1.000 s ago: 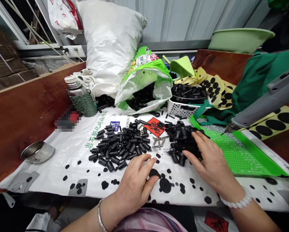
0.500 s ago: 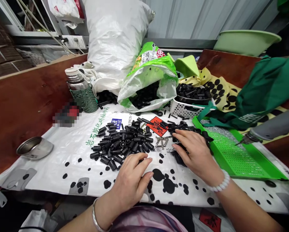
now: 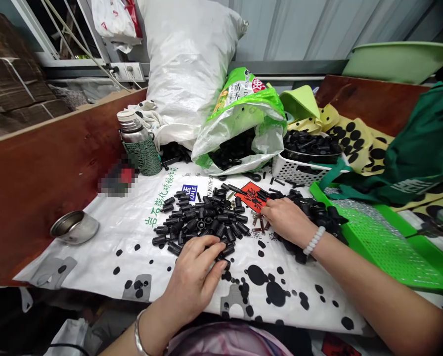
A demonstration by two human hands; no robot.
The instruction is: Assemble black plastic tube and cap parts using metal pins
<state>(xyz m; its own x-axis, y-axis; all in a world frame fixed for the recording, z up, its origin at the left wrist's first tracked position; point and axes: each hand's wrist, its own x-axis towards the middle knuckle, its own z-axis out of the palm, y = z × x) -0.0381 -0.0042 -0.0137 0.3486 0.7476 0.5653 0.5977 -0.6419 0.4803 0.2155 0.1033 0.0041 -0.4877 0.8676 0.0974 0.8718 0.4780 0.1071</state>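
Note:
My left hand (image 3: pixel 197 272) is at the front right edge of a pile of black cylindrical plastic parts (image 3: pixel 192 217). Its thumb and fingers are curved around one black cylindrical part (image 3: pixel 226 262), partly hidden by the fingers. My right hand (image 3: pixel 290 220) reaches in from the right with its fingers drawn together and pointing down, beside several small flat metal pieces (image 3: pixel 257 223). Whatever sits between those fingertips is hidden. A second heap of black parts (image 3: pixel 323 212) lies behind and under the right wrist.
A green perforated tray (image 3: pixel 388 247) stands at right, with a blurred power-tool tip (image 3: pixel 425 230) above it. Behind are an open green-and-white bag (image 3: pixel 240 118), a white basket (image 3: pixel 299 170) and a large white sack (image 3: pixel 192 64). At left stand a metal cup (image 3: pixel 75 227) and a flask (image 3: pixel 140 148).
My right hand has moved left from the dark heap to the small metal pieces, its fingers drawing together. The left hand stays by the pile's front edge. The view has shifted slightly.

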